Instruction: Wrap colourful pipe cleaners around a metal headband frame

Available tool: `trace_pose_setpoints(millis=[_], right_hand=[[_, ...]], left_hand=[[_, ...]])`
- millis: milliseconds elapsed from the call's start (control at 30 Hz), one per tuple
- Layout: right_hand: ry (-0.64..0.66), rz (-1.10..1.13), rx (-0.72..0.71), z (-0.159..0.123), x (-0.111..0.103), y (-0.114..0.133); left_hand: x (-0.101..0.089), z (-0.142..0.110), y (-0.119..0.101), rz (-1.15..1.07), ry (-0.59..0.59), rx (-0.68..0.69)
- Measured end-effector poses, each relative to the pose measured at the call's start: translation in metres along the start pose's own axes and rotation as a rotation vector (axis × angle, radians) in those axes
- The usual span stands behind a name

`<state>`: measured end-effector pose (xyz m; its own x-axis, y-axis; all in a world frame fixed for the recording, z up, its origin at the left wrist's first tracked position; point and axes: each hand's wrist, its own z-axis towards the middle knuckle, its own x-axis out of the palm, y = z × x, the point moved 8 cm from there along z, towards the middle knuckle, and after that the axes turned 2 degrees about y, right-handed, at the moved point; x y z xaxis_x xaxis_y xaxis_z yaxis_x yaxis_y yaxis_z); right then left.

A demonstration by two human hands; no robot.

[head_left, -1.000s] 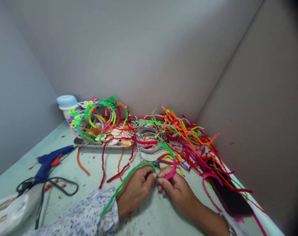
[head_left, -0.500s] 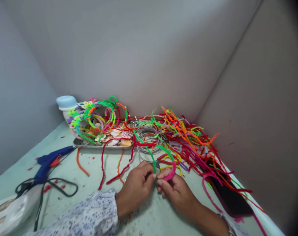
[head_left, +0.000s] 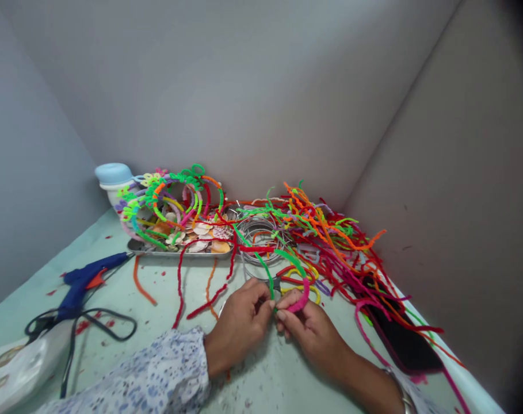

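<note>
My left hand point(head_left: 239, 325) and my right hand point(head_left: 306, 328) meet fingertip to fingertip low in the middle of the table. The left hand pinches a green pipe cleaner point(head_left: 261, 264) that runs up and away toward the pile. Between my right fingers sits a curled pink pipe cleaner point(head_left: 299, 303), joined to the green one where the fingers meet. A blue-speckled sleeve covers my left forearm.
A tangled heap of coloured pipe cleaners point(head_left: 330, 241) fills the back right. Coiled wire point(head_left: 261, 233) lies beside a metal tray point(head_left: 179, 252) of shells and pipe-cleaner loops. A blue glue gun point(head_left: 84, 282) with black cord lies left. A dark phone point(head_left: 399, 339) lies right.
The green pipe cleaner's long free end, which lay across my left wrist, has swung up and now points away toward the pile. Both hands stay pinched together at the same spot.
</note>
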<state>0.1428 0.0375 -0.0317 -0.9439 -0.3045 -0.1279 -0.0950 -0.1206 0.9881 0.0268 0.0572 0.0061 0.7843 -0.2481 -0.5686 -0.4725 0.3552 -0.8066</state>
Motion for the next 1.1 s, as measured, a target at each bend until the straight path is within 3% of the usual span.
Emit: trace_pose_setpoints(millis=[667,1100], right_hand=[[0.015,-0.018,0.024,0.001,0.0004,-0.0052],[-0.023,0.237,0.136,0.0085,-0.0057,-0.0023]], left_hand=[[-0.0021,-0.0034,-0.0016,0.076,-0.04,-0.028],[-0.0028,-0.005,-0.001,0.069,-0.044,-0.013]])
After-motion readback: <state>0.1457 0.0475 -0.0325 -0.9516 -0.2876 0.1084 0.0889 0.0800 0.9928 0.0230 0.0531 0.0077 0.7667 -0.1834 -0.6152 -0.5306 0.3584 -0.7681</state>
